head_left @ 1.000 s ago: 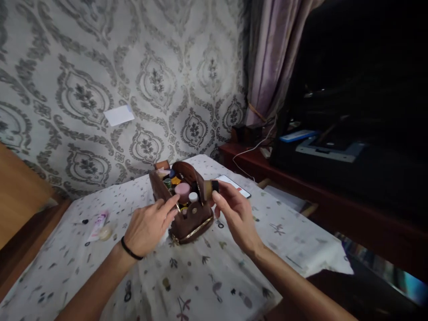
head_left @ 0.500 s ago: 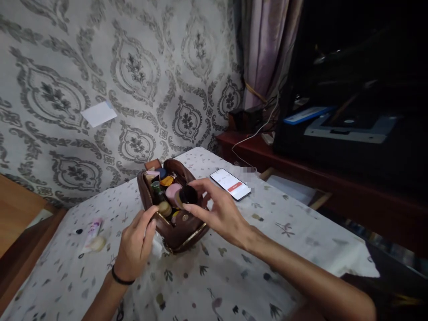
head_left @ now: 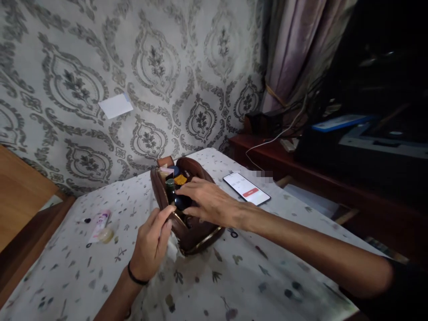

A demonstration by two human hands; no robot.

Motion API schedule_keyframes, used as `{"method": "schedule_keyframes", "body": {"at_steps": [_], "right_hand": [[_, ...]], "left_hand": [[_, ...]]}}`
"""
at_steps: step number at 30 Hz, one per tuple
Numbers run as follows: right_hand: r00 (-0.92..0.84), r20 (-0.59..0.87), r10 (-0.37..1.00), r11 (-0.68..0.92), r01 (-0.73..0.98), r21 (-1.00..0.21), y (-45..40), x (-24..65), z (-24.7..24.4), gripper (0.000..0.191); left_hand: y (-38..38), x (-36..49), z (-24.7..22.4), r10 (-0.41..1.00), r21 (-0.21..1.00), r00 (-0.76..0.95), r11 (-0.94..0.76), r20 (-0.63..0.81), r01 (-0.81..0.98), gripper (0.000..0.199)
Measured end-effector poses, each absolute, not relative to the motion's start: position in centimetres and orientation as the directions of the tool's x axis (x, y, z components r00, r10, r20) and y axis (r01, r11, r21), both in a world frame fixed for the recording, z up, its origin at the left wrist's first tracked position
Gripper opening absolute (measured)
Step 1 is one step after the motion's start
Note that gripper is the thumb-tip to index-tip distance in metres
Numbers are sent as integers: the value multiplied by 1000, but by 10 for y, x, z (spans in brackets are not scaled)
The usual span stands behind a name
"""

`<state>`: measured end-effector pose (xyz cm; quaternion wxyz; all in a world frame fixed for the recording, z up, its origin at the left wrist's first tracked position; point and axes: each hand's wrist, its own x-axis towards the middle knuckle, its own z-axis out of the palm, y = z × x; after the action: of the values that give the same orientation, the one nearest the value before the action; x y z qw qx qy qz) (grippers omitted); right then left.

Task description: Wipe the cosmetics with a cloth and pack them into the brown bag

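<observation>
A brown bag (head_left: 197, 238) lies unzipped on the patterned cloth, with a green-capped bottle (head_left: 170, 183), an orange item (head_left: 181, 179) and a blue round item inside. My left hand (head_left: 152, 240), a black band at its wrist, pinches the zippered near-left edge of the bag. My right hand (head_left: 207, 203) reaches into the bag from the right, its fingers around a dark, shiny round item (head_left: 182, 203). The thumb side of that hand is partly hidden within the opening.
A lit phone (head_left: 246, 189) lies right of the bag. Left of it are a pink-and-white tube (head_left: 100, 225), a small round jar (head_left: 106, 235) and a small black item (head_left: 87, 220). A dark red cabinet (head_left: 254, 147) with a cable stands behind, on the right.
My right hand has moved deeper into the bag, lowering the dark round item and covering the pink one. The view has shifted, while my left hand keeps its hold on the edge.
</observation>
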<state>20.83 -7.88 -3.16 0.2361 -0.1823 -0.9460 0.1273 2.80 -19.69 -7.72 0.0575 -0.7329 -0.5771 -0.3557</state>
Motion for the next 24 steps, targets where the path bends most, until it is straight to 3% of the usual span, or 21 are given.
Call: {"method": "schedule_keyframes", "body": {"at_steps": [7,24], "right_hand": [[-900,287,329,923,241,-301,-63,206,-24,21],[-969,88,229,950,203,-236,-57,193,-13,19]], "left_hand": [[-195,26,-78,798,325,106,-358,593,875,35],[-193,25,-83,779,321,132,-399,613,859,34]]}}
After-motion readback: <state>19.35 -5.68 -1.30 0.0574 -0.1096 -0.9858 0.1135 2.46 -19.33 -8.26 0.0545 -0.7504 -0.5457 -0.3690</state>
